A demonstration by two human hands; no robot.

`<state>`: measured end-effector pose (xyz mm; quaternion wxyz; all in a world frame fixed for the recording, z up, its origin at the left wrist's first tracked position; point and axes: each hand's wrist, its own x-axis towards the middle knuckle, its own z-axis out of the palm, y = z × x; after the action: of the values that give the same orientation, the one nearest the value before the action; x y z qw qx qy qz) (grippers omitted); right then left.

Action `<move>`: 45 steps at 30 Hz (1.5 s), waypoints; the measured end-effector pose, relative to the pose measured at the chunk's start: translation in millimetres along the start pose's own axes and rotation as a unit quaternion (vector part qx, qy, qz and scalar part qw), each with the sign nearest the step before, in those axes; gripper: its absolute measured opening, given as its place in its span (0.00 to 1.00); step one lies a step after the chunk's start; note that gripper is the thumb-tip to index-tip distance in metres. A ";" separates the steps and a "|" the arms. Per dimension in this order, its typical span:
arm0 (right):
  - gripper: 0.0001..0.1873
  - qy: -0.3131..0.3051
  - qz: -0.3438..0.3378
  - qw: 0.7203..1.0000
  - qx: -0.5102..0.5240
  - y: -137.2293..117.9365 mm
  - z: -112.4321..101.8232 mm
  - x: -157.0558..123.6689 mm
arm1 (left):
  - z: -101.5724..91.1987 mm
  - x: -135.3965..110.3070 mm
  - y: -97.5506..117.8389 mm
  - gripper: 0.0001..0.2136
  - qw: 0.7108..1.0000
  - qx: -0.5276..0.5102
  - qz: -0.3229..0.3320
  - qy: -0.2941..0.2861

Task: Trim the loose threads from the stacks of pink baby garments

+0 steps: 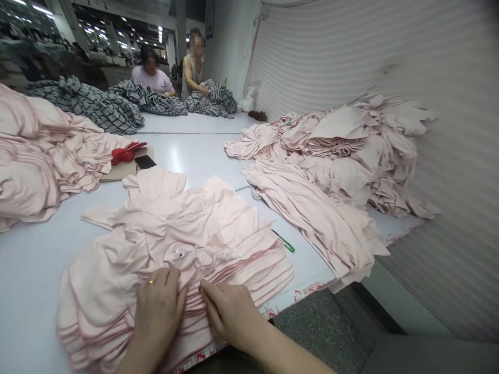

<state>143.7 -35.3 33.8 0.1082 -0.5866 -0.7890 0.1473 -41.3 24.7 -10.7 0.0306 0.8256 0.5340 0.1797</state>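
Observation:
A stack of pale pink garments (128, 249) lies in front of me, the top one carrying a small appliqué with eyes (179, 253) and a row of snaps or buttons along its edge. My left hand (159, 304), a ring on one finger, has its fingers curled on the top garment near the appliqué, with the thumb at the garment's edge. Close beside it, my right hand (230, 311) pinches the same edge between thumb and forefinger. Right of the stack lies a green-handled thread snipper (285, 242).
More pink garments are heaped at the left (27, 156), and pink pieces (351, 140) pile against the right wall. A dark phone (145, 162) and red cloth (127, 153) lie on a beige item. Two people (154, 75) handle checked fabric (89, 104) at the back.

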 end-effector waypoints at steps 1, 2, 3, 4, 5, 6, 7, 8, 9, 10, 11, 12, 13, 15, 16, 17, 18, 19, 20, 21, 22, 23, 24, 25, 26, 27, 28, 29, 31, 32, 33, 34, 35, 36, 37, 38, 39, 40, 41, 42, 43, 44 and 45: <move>0.16 0.005 -0.016 1.000 0.013 -2.0 1.4 -1.2 | -5.7 -6.3 -6.0 0.09 1.000 0.008 -0.003 -0.012; 0.15 0.008 -0.031 0.999 0.023 -4.0 2.8 -2.3 | -10.6 -11.0 -11.6 0.10 1.000 -0.005 -0.003 -0.028; 0.14 0.011 -0.041 0.999 0.029 -6.1 4.6 -3.0 | -14.0 -13.9 -16.4 0.11 0.999 -0.032 0.000 -0.037; 0.14 0.014 -0.048 0.998 0.031 -8.5 7.0 -3.1 | -16.0 -15.1 -20.2 0.12 0.997 -0.063 0.005 -0.037; 0.15 0.018 -0.050 0.998 0.025 -11.5 10.4 -2.7 | -16.5 -14.8 -22.6 0.12 0.996 -0.089 0.011 -0.028; 0.16 0.022 -0.045 0.999 0.010 -15.1 14.8 -1.7 | -15.8 -13.6 -23.7 0.12 0.994 -0.106 0.019 -0.015; 0.19 0.024 -0.034 0.999 -0.015 -19.4 20.3 -0.2 | -14.0 -12.3 -23.3 0.12 0.993 -0.113 0.033 -0.002; 0.22 0.022 -0.020 0.999 -0.045 -24.2 26.5 1.8 | -11.6 -11.4 -21.5 0.12 0.992 -0.112 0.051 0.010; 0.26 0.017 -0.003 0.997 -0.076 -29.0 33.1 4.3 | -8.7 -11.5 -18.5 0.12 0.991 -0.107 0.073 0.023; 0.29 0.008 0.017 0.994 -0.104 -33.6 39.3 7.2 | -5.5 -12.9 -14.6 0.11 0.990 -0.097 0.095 0.031; 0.30 -0.004 0.036 0.991 -0.126 -37.4 44.7 10.4 | -2.4 -15.6 -10.2 0.10 0.989 -0.082 0.115 0.036; 0.30 -0.016 0.054 0.988 -0.142 -40.0 48.7 13.7 | 0.7 -19.3 -5.6 0.10 0.989 -0.065 0.128 0.040; 0.31 -0.026 0.066 0.986 -0.152 -41.0 50.9 16.7 | 3.4 -23.5 -1.3 0.10 0.989 -0.045 0.135 0.044; 0.31 -0.043 0.054 0.984 -0.163 -37.8 48.8 20.0 | 7.3 -30.1 5.0 0.10 0.991 -0.011 0.128 0.047; 0.31 -0.048 0.030 0.984 -0.168 -33.9 44.6 19.4 | 8.1 -31.0 6.4 0.10 0.992 0.001 0.114 0.045; 0.31 -0.051 0.003 0.984 -0.172 -29.1 38.6 17.1 | 8.1 -29.9 6.7 0.09 0.995 0.002 0.096 0.038; 0.31 -0.054 -0.025 0.983 -0.175 -23.9 31.3 13.4 | 7.3 -26.5 5.8 0.09 0.997 -0.007 0.074 0.023; 0.32 -0.056 -0.047 0.982 -0.173 -18.9 23.2 8.7 | 5.9 -21.4 4.2 0.09 0.999 -0.026 0.045 0.001; 0.32 -0.057 -0.056 0.984 -0.161 -14.7 15.2 3.7 | 4.1 -15.0 2.0 0.09 0.998 -0.054 0.011 -0.024; 0.31 -0.055 -0.055 0.987 -0.138 -11.5 7.8 -0.8 | 2.4 -8.3 -0.2 0.10 0.995 -0.084 -0.026 -0.045; 0.29 -0.049 -0.048 0.992 -0.106 -9.8 1.6 -4.2 | 1.0 -2.1 -2.3 0.09 0.991 -0.107 -0.061 -0.058; 0.27 -0.040 -0.039 0.996 -0.071 -9.3 -2.8 -6.0 | 0.2 3.2 -3.9 0.09 0.987 -0.118 -0.092 -0.065; 0.24 -0.030 -0.030 0.998 -0.040 -9.9 -5.1 -6.1 | 0.0 7.0 -5.1 0.08 0.983 -0.119 -0.119 -0.069; 0.21 -0.022 -0.025 0.999 -0.016 -11.4 -5.6 -4.6 | 0.3 9.5 -5.7 0.08 0.981 -0.115 -0.137 -0.076; 0.18 -0.017 -0.026 1.000 0.000 -13.2 -4.2 -1.7 | 1.0 10.8 -6.0 0.07 0.979 -0.109 -0.149 -0.085; 0.16 -0.015 -0.030 0.999 0.011 -15.2 -1.4 2.2 | 1.6 11.4 -6.2 0.07 0.977 -0.104 -0.157 -0.095; 0.15 -0.013 -0.034 0.999 0.017 -16.8 2.2 6.7 | 1.8 11.8 -6.5 0.08 0.976 -0.105 -0.159 -0.109; 0.14 -0.006 -0.031 0.999 0.022 -17.8 6.2 11.3 | 1.3 12.3 -7.3 0.08 0.975 -0.107 -0.154 -0.123; 0.14 0.020 -0.019 0.999 0.030 -16.5 13.2 19.2 | -2.8 15.6 -11.9 0.10 0.978 -0.104 -0.128 -0.125; 0.15 0.036 -0.016 0.999 0.038 -13.5 15.1 21.3 | -6.7 18.6 -16.2 0.11 0.982 -0.090 -0.121 -0.110; 0.16 0.050 -0.017 0.998 0.046 -8.6 15.4 21.3 | -11.5 22.6 -21.9 0.12 0.987 -0.064 -0.121 -0.083; 0.17 0.061 -0.019 0.997 0.052 -1.3 13.9 18.8 | -16.9 27.2 -28.4 0.13 0.991 -0.026 -0.125 -0.046; 0.18 0.065 -0.019 0.996 0.052 8.2 10.4 13.4 | -22.3 32.0 -34.7 0.13 0.991 0.024 -0.129 -0.007; 0.19 0.065 -0.011 0.997 0.045 19.9 5.3 5.2 | -26.7 36.6 -39.5 0.13 0.989 0.078 -0.124 0.029; 0.20 0.062 0.011 0.998 0.031 33.4 -1.2 -5.1 | -29.5 40.4 -41.3 0.12 0.985 0.125 -0.107 0.056; 0.21 0.058 0.041 0.997 0.013 48.3 -8.4 -16.8 | -29.9 43.0 -38.8 0.11 0.980 0.160 -0.085 0.085; 0.21 0.058 0.078 0.995 -0.004 63.8 -15.7 -28.6 | -27.4 44.5 -31.1 0.10 0.976 0.175 -0.058 0.115; 0.21 0.060 0.116 0.991 -0.017 79.4 -22.4 -39.4 | -21.9 45.1 -18.0 0.09 0.975 0.168 -0.024 0.142; 0.20 0.062 0.151 0.986 -0.030 94.4 -28.1 -47.9 | -13.6 45.3 -0.2 0.09 0.977 0.139 0.014 0.164; 0.19 0.061 0.179 0.981 -0.042 108.2 -32.3 -53.5 | -3.0 45.7 21.2 0.09 0.979 0.087 0.060 0.172; 0.19 0.056 0.197 0.977 -0.053 120.4 -35.1 -55.8 | 9.1 46.8 44.3 0.09 0.982 0.020 0.118 0.148; 0.19 0.050 0.204 0.976 -0.064 130.7 -36.4 -55.1 | 21.7 49.1 67.2 0.09 0.980 -0.044 0.164 0.100; 0.19 0.043 0.201 0.976 -0.073 139.3 -36.6 -51.8 | 34.0 52.4 88.1 0.09 0.978 -0.089 0.179 0.054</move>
<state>295.7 -43.6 18.0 0.0675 -0.7455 -0.6579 0.0830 65.8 38.6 -7.2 0.0423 0.8909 0.3600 0.2736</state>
